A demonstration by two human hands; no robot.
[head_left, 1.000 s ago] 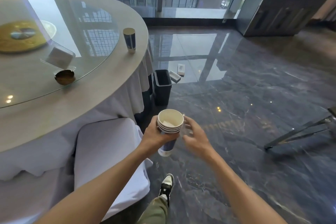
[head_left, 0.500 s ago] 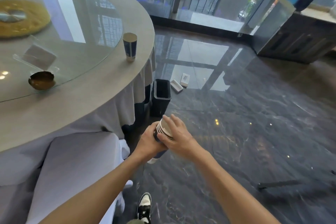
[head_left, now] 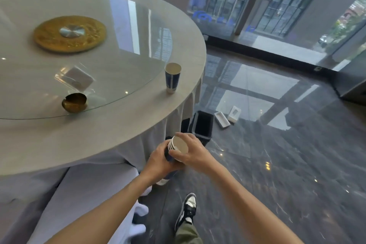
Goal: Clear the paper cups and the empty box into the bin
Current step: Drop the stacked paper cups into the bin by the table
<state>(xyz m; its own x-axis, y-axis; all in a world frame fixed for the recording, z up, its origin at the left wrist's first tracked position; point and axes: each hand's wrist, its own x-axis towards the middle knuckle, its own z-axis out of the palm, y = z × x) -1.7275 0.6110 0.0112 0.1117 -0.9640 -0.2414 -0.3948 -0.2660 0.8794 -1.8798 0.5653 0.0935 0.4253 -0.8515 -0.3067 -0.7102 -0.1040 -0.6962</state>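
A stack of nested paper cups (head_left: 179, 145), white inside and blue outside, is tilted with its mouth toward the right. My left hand (head_left: 160, 160) grips the stack's body from the left. My right hand (head_left: 191, 151) wraps around its rim from the right. One more blue paper cup (head_left: 172, 77) stands upright near the round table's right edge. A black bin (head_left: 203, 126) stands on the floor just beyond my hands, beside the tablecloth. An open white box lies on the floor right of the bin, in two parts: its tray (head_left: 222, 120) and lid (head_left: 234, 113).
The round table (head_left: 122, 125) with a glass turntable carries a gold centre disc (head_left: 69, 33), a small brass bowl (head_left: 74, 102) and a clear card stand (head_left: 76, 79). A white-covered chair (head_left: 85, 198) is at my lower left. My shoe (head_left: 187, 210) is on the dark marble floor.
My right hand has closed onto the stack's rim and the stack has tipped toward the right. The view has swung left and up, and the table and bin look closer.
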